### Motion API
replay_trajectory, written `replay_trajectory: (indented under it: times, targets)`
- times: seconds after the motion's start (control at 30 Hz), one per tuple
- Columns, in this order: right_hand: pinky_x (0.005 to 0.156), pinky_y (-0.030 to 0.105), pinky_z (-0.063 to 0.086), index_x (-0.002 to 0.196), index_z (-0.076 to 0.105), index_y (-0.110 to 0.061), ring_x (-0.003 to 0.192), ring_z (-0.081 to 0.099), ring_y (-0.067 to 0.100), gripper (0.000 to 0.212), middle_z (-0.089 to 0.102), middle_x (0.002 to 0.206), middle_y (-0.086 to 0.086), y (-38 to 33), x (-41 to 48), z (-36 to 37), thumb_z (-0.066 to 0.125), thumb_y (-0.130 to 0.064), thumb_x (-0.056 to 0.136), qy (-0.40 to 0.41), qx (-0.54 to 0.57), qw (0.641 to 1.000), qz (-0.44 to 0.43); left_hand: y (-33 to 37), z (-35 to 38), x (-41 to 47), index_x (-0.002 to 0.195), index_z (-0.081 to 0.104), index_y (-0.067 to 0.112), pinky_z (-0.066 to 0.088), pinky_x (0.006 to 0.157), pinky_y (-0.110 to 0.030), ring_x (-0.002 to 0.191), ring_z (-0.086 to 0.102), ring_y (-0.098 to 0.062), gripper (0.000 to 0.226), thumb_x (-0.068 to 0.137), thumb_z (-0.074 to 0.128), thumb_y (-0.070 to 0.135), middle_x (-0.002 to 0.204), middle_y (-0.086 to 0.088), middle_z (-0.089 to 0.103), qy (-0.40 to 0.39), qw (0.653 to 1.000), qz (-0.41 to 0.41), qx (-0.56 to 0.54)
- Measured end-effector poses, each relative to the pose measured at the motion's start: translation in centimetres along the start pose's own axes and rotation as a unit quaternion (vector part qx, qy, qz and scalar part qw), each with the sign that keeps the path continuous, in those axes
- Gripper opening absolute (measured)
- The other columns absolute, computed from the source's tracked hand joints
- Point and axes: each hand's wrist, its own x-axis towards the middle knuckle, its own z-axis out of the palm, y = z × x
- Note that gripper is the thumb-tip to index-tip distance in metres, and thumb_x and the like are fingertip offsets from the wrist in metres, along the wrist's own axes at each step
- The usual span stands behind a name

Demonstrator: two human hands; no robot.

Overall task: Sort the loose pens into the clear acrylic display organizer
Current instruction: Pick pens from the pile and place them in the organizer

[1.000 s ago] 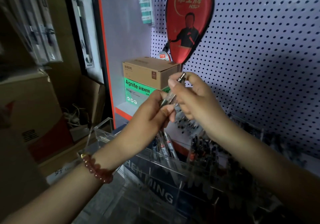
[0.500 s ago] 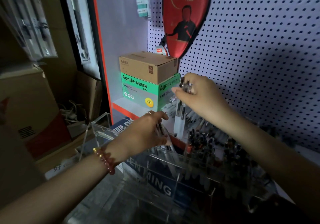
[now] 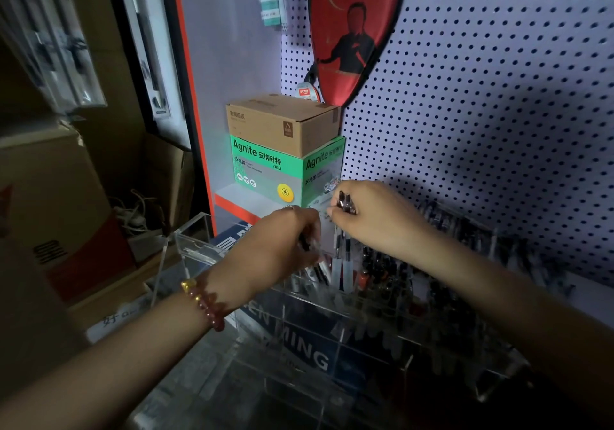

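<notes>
Acrylic organizer (image 3: 196, 247), both hands over its back compartments.
Right hand (image 3: 375, 220) grips a bunch of pens (image 3: 339, 257) upright, lower ends in a compartment; left hand (image 3: 275, 247), just beside, curls its fingers round a dark pen (image 3: 304, 243).

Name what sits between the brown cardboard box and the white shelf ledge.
Head view: a green Agnite box, under the brown cardboard box, on the white shelf ledge.
</notes>
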Motion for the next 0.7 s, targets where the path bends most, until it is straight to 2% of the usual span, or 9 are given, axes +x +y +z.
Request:
replay_trajectory:
  times: [0.13, 0.27, 0.37, 0.5, 0.6, 0.7]
  targets:
    - [0.045, 0.025, 0.027, 0.096, 0.060, -0.013, 0.049, 0.039, 0.007, 0.019, 0.047, 0.062, -0.005, -0.6, -0.4, -0.1, 0.048, -0.028, 0.095, 0.015, -0.041, 0.999, 0.011, 0.4, 0.4, -0.1, 0.082, 0.052, 0.022, 0.043, 0.065, -0.027, 0.071, 0.054, -0.013, 0.023, 0.078, 0.073, 0.015, 0.082, 0.003, 0.054, 0.017, 0.999, 0.036, -0.019]
    - [0.045, 0.024, 0.029, 0.095, 0.059, -0.015, 0.053, 0.041, 0.007, 0.018, 0.044, 0.062, -0.005, -1.2, -0.7, -0.4, 0.047, -0.028, 0.095, 0.031, -0.084, 0.996, 0.023, 0.4, 0.6, 0.0, 0.076, 0.053, 0.021, 0.045, 0.061, -0.023, 0.065, 0.056, -0.009, 0.025, 0.075, 0.077, 0.011, 0.072, 0.005, 0.059, 0.018, 0.993, -0.005, -0.119]
    - [0.044, 0.025, 0.026, 0.092, 0.054, -0.014, 0.051, 0.040, 0.008, 0.017, 0.043, 0.061, -0.005, -1.8, -1.0, -0.5, 0.045, -0.028, 0.095, 0.048, -0.104, 0.993, 0.028, 0.5, 0.7, 0.0, 0.080, 0.055, 0.019, 0.048, 0.060, -0.023, 0.065, 0.058, -0.012, 0.028, 0.071, 0.081, 0.015, 0.073, 0.002, 0.062, -0.020, 0.984, -0.034, -0.171]
    - [0.044, 0.025, 0.026, 0.090, 0.046, -0.015, 0.049, 0.035, 0.009, 0.015, 0.037, 0.060, -0.006, -2.4, -1.2, -0.9, 0.043, -0.029, 0.095, 0.082, -0.123, 0.989, 0.016, 0.4, 0.6, -0.3, 0.094, 0.060, 0.020, 0.054, 0.072, -0.033, 0.080, 0.063, -0.014, 0.039, 0.064, 0.085, 0.019, 0.091, 0.001, 0.063, -0.094, 0.987, -0.034, -0.125]
    - [0.048, 0.028, 0.031, 0.097, 0.050, -0.016, 0.053, 0.040, 0.014, 0.016, 0.037, 0.060, -0.007, -2.6, -1.3, -1.2, 0.042, -0.029, 0.095, 0.094, -0.140, 0.986, 0.008, 0.7, 0.3, -0.7, 0.092, 0.057, 0.025, 0.050, 0.071, -0.025, 0.084, 0.059, -0.012, 0.039, 0.065, 0.085, 0.023, 0.094, 0.004, 0.060, -0.080, 0.991, -0.027, -0.107]
    - [0.046, 0.025, 0.031, 0.098, 0.054, -0.017, 0.050, 0.039, 0.008, 0.018, 0.038, 0.059, -0.008, -2.6, -1.3, -1.0, 0.044, -0.032, 0.095, 0.056, -0.121, 0.991, -0.011, 0.7, 0.4, -0.6, 0.090, 0.061, 0.019, 0.050, 0.071, -0.026, 0.082, 0.060, -0.012, 0.028, 0.070, 0.081, 0.017, 0.089, 0.006, 0.061, -0.044, 0.995, -0.030, -0.084]
